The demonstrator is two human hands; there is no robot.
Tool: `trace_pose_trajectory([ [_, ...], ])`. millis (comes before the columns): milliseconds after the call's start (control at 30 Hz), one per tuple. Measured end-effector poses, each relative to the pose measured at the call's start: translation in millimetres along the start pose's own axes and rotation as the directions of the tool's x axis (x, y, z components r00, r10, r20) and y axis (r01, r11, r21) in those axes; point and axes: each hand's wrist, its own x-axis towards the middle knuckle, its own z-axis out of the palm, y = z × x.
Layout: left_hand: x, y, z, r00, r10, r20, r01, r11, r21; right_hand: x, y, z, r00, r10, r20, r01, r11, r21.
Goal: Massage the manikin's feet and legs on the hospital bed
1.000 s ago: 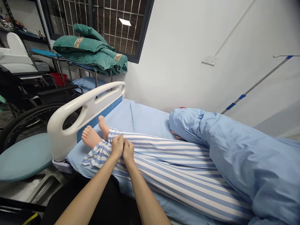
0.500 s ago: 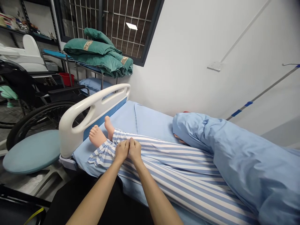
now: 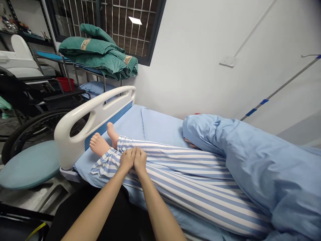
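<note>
Striped trousers (image 3: pixel 195 177), blue and white, are stretched from frame centre to lower right, with legs inside them, on a light blue sheet (image 3: pixel 160 122). Cuffs are seen left of centre, beside two bare feet (image 3: pixel 99 145); a white footboard (image 3: pixel 64 137) is set just past them. Upper end of the trousers is overlapped by a blue quilt (image 3: pixel 250 160) at right.

Left hand (image 3: pixel 127 159) and right hand (image 3: pixel 140 160) are placed close together on the lower part of the trousers, left of frame centre, seemingly in contact with the cloth. Fingers are bent downward and their tips are hidden; whether they are clenched, or cloth is grasped, cannot be told. No tool is seen in either hand.

Risks, as judged: if cloth is gripped and tugged, the loose cuffs could be rumpled more or dragged up off the ankles. If weight is leaned through both outstretched arms (image 3: pixel 100 204), the lower leg could be pressed too hard. If the legs are pushed leftward, the feet could be knocked against the footboard. If the near leg is pulled toward frame bottom, it could be slid over the sheet's near edge.
</note>
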Motion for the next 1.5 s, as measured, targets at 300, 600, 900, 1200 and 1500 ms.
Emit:
trace_pose_trajectory([
  [300,10,33,4,0.953,-0.282,-0.11,0.178,0.816,-0.55,3,-2,-6,0.998,0.067,-0.007,-0.065,0.984,0.165],
  [600,-6,25,11,0.987,-0.074,-0.143,0.035,0.966,-0.257,3,-2,-8,0.992,0.123,-0.015,-0.117,0.967,0.227],
  [900,-9,24,13,0.997,0.044,-0.066,-0.043,0.999,0.018,9,-16,-32,0.996,-0.07,0.051,0.077,0.986,-0.147],
  [1200,-14,26,17,1.0,0.009,0.002,-0.009,0.986,0.165,-6,8,-41,0.995,-0.097,0.039,0.103,0.971,-0.214],
  [1500,-7,45,12,0.999,0.01,0.03,-0.006,0.993,-0.117,0,10,-45,0.999,-0.049,0.003,0.049,0.998,-0.036],
])
